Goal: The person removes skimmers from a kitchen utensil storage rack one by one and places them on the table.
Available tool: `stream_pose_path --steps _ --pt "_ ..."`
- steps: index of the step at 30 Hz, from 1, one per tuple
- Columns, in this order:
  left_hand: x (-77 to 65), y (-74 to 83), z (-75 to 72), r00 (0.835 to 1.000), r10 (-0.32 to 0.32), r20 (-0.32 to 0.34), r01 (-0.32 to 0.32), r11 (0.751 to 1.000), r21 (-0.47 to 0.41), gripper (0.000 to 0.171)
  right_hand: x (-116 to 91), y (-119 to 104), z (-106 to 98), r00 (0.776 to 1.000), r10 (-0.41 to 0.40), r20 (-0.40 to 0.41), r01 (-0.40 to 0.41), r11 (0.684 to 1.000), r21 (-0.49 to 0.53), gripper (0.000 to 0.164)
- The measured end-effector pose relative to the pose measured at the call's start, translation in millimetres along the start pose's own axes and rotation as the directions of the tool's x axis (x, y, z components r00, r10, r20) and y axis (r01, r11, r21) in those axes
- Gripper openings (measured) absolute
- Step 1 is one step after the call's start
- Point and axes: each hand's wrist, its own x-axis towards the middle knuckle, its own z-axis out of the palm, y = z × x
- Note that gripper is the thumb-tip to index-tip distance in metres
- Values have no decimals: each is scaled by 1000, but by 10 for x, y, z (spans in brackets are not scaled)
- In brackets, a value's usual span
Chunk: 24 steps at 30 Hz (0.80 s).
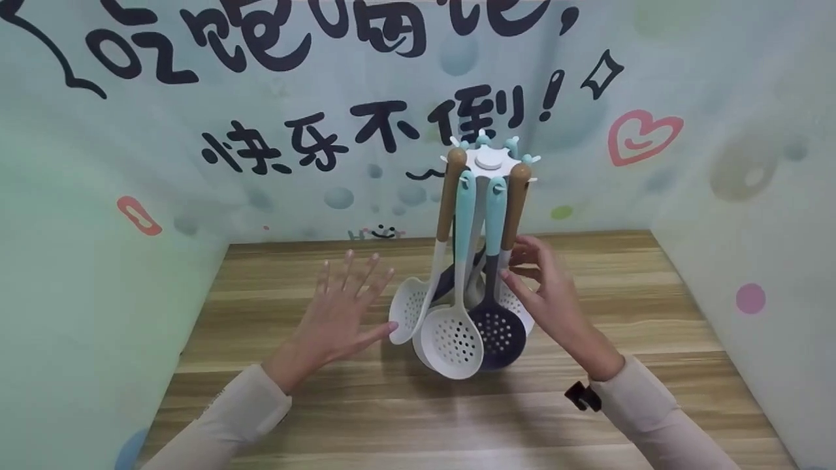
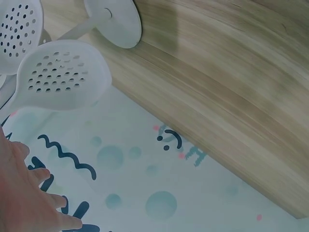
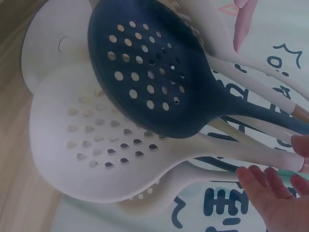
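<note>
A utensil rack with a white top and light blue hooks stands on the table, hung with several kitchen utensils. At its front hang a white skimmer and a dark blue skimmer, both with light blue handles. My left hand is spread flat in the air, thumb tip right at the rim of a white slotted turner on the left side. On the right, my right hand holds the neck of a brown-handled white slotted spoon, thumb in front, fingers curved behind.
The rack's round white base rests on the wood-grain table. A printed backdrop with dark lettering rises right behind the table, with pale side walls left and right. A small black clip sits by the right cuff.
</note>
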Motion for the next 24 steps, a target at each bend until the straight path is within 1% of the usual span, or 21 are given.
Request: stream_pose_path --steps 5,10,14,18,24 --pt "-8 -8 -7 1000 -7 24 7 1000 -4 80 42 11 65 999 33 -27 -33 999 -2 42" --pt "-22 -1 -12 999 -17 51 17 1000 -11 80 44 48 98 999 22 -33 -22 1000 -5 35" --pt "-31 -5 5 1000 -9 30 10 1000 -17 78 32 74 104 999 -9 -42 9 1000 -18 30" --pt "-22 -20 16 1000 -2 11 2 1000 -24 78 38 89 96 998 -31 -49 29 999 -28 28" --pt "-28 -50 6 999 -15 30 16 999 -36 80 70 90 108 998 -44 -55 42 999 -34 27"
